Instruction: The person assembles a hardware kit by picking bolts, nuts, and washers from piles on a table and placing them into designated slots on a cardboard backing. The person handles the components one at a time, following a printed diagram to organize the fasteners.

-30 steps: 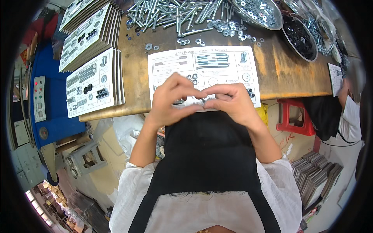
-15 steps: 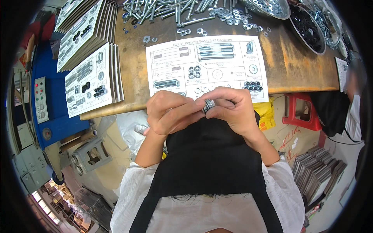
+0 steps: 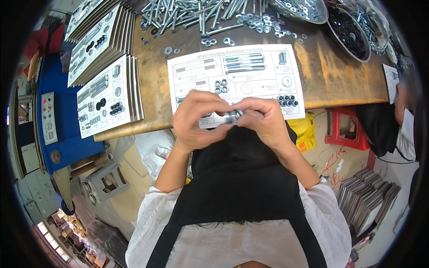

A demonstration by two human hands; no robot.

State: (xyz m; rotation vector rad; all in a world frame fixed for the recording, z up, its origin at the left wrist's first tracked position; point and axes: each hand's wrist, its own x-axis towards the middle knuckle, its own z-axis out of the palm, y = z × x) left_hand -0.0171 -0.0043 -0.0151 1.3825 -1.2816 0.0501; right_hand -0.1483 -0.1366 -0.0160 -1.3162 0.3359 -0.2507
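Above the front edge of the table, both hands meet at a small stack of metal washers (image 3: pixel 238 114). My right hand (image 3: pixel 267 121) pinches the stack between thumb and forefinger. From the other side, my left hand (image 3: pixel 199 117) curves in a C shape, thumb below and forefinger above, with its fingertips at the stack's left end. That end is blurred, and fingers cover part of the stack. Under and beyond the hands lies a printed hardware sheet (image 3: pixel 263 85) with pictures of bolts, nuts and washers; the hands hide its lower part.
Long bolts (image 3: pixel 178 12) lie heaped at the back, with loose washers (image 3: pixel 263 22) beside them. Metal bowls of washers (image 3: pixel 308 9) and black parts (image 3: pixel 351 33) stand at the back right. Stacked printed cards (image 3: pixel 100 96) are on the left. A red stool (image 3: pixel 333 129) stands below the table, right.
My left hand has gone from closely bunched fingers to a wider C-shaped hold around the washers. The washers and right hand have shifted slightly upward in view.
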